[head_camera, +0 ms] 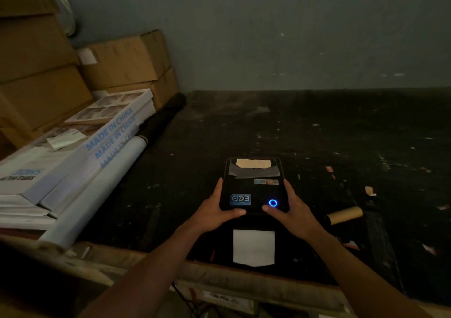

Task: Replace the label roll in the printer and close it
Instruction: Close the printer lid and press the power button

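Both hands, left hand and right hand, are gripping the black boxy label printer at lower centre of the dark worktop. White label strip is probably feeding out, too dim to be sure; pressing unevenly could pinch it.

Both hands and forearms are bare, without sleeves, rings or watch.

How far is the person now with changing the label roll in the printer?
Nearly finished, it seems. An empty cardboard core lies on the table to the right, so the old roll looks removed, and a white label already feeds out toward the person. In hand: the left hand and right hand hold the printer lid by its sides. Whether it is latched shut cannot be told.
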`<state>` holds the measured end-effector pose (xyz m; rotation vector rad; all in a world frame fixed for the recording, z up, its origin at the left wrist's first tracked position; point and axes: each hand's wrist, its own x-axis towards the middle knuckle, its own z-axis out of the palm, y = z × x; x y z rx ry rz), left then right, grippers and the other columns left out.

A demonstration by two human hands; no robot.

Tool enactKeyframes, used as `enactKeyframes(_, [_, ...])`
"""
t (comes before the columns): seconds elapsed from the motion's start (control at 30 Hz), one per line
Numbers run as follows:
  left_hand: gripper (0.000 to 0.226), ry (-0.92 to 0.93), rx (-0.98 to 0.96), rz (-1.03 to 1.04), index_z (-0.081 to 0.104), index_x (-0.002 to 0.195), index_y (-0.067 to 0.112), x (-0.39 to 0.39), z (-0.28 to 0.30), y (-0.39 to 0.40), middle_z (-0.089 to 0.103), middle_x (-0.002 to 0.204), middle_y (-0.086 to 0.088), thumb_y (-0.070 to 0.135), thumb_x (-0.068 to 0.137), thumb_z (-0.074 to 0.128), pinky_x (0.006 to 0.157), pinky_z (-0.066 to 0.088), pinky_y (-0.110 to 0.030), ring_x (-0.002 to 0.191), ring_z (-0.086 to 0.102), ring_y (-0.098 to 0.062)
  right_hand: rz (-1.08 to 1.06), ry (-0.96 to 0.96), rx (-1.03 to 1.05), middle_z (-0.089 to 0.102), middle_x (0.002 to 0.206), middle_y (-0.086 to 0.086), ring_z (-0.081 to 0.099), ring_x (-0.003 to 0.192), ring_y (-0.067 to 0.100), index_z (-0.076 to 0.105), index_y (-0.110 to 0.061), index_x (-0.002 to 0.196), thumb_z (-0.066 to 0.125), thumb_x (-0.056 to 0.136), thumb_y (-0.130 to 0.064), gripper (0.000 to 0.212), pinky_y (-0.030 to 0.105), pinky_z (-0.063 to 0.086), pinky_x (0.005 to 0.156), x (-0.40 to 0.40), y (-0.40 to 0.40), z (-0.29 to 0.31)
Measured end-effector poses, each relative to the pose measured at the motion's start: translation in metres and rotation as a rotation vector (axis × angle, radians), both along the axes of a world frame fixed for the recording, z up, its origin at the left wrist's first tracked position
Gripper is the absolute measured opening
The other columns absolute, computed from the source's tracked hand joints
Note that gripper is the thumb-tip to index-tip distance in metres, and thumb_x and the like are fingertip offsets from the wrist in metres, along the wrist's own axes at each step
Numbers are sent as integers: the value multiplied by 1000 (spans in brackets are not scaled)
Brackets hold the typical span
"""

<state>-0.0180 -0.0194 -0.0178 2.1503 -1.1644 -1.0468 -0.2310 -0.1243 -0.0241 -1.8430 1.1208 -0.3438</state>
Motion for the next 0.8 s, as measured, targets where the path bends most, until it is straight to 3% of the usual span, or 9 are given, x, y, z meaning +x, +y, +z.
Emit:
enactKeyframes(0.2, [133,3,-29,-2,-14,140,48,-1,-1,1,19,157,3,78,42,71,108,27,-39,140,24,-20,-2,-12,14,20,155,3,24,139,25,-5,-33,145,69,66,-60,112,45,27,110,-1,0,0])
enactKeyframes(0.8, [131,67,-56,-6,-12,142,45,-3,6,5,21,156,3,71,46,74,111,28,-41,140,26,-19,-9,-14,31,24,153,4,29,137,24,-2,-34,145,70,65,-60,112,42,29,108,-2,1,3])
